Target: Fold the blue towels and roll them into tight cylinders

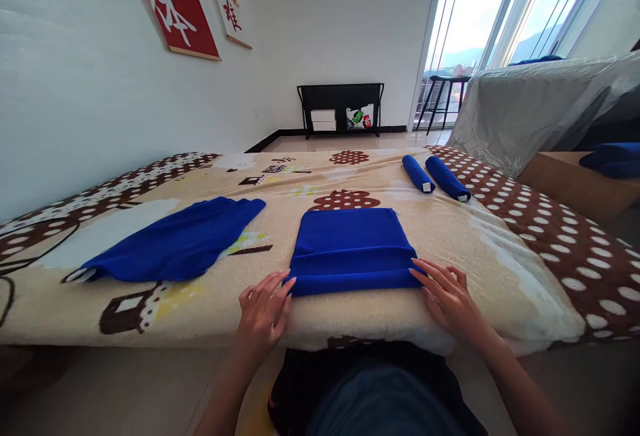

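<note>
A blue cloth (353, 243) lies flat on the blanket in front of me, folded into a rectangle, its near edge turned over into a thick fold or roll. At that fold's left end, the fingertips of my left hand (263, 309) grip the cloth. My right hand (450, 293) has its fingers on the fold's right end, thumb underneath. A second blue cloth (175, 243) lies loosely spread to the left, a white tag at its near tip. Two rolled blue cloths (418, 173) with white labels lie side by side at the back right.
A cream and brown patterned blanket (480, 256) covers the bed-like surface. On the right are a cardboard box (575, 179) with blue cloth on it and furniture under plastic sheeting (540, 99). A black rack (341, 106) stands by the far wall, a stool (445, 99) by the window.
</note>
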